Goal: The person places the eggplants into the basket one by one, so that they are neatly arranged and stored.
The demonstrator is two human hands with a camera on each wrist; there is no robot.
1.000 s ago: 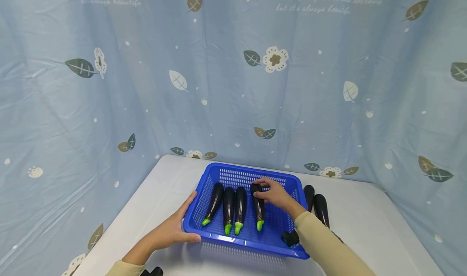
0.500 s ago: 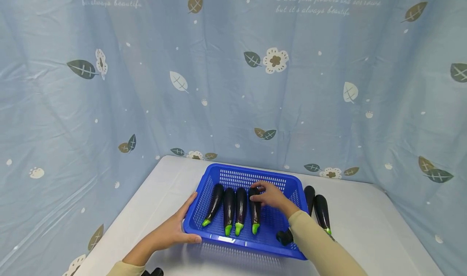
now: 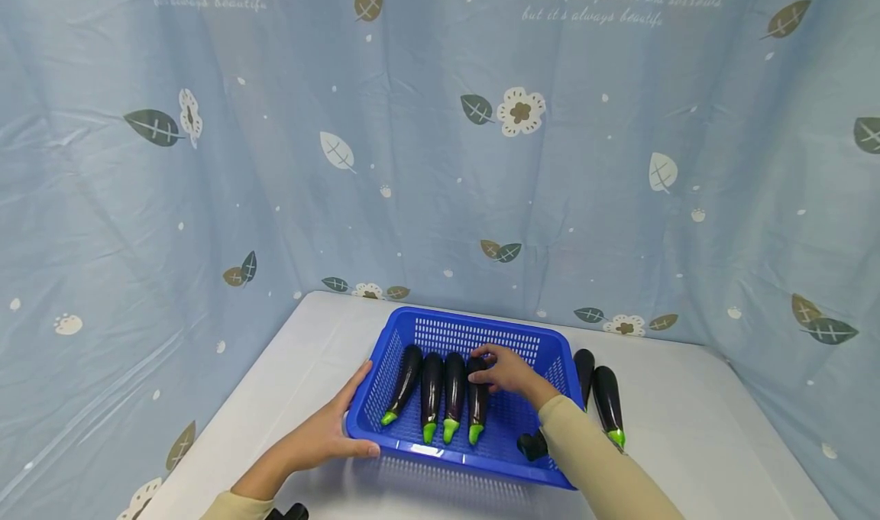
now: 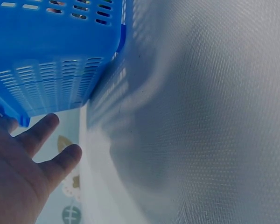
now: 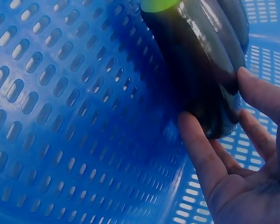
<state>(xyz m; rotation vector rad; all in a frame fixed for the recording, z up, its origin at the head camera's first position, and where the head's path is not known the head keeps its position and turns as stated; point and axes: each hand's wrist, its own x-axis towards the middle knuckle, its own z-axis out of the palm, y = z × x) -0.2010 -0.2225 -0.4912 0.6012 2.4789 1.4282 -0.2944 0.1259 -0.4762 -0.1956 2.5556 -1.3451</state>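
While the left hand steadies the blue basket at its near left corner, fingers spread along the left rim and thumb by the front edge, the right hand pinches the held eggplant between thumb and fingers at its dark far end. That eggplant lies inside the basket, last on the right in a row of four, its green tip toward the person like those of the other three eggplants. It sits just beside its neighbour; whether the two touch, or whether it bears fully on the basket floor, I cannot tell. The step in hand looks like placing and lining up this fourth piece — nearly done, I would judge, though the grip is not yet released. The next move seems to call for settling it flat, loosening thumb and fingers, and lifting away without rolling it askew. Two eggplants lie outside, on the white surface just right of the basket — reaching them would mean clearing the right wall, and the bare floor right of the row offers room for more.
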